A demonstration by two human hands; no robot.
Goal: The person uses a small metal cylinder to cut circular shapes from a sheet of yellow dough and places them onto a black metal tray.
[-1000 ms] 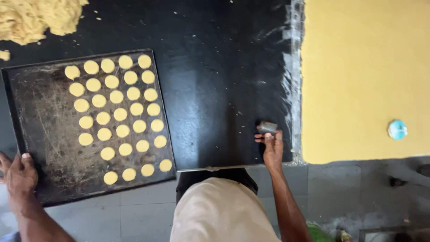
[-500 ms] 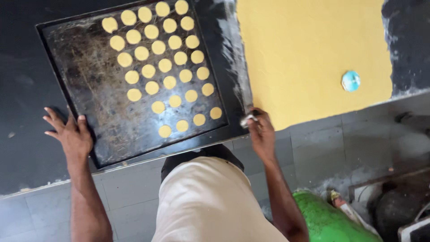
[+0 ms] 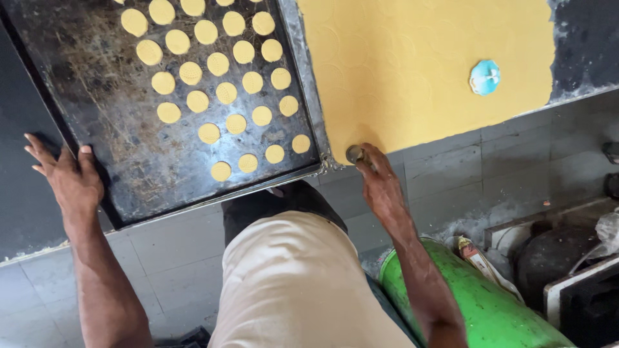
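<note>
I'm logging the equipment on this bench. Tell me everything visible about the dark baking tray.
The baking tray is a dark, scuffed, rectangular metal sheet with a low raised rim, lying flat and skewed on the black counter, its near corner overhanging the edge. Rows of small round yellow dough discs fill its right part; the left part is bare. The left hand rests on its near-left edge. Its right rim borders the rolled yellow dough sheet.

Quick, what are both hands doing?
Left hand: open, flat on the edge of the baking tray.
Right hand: closed around a small round cutter on the yellow dough.
</note>
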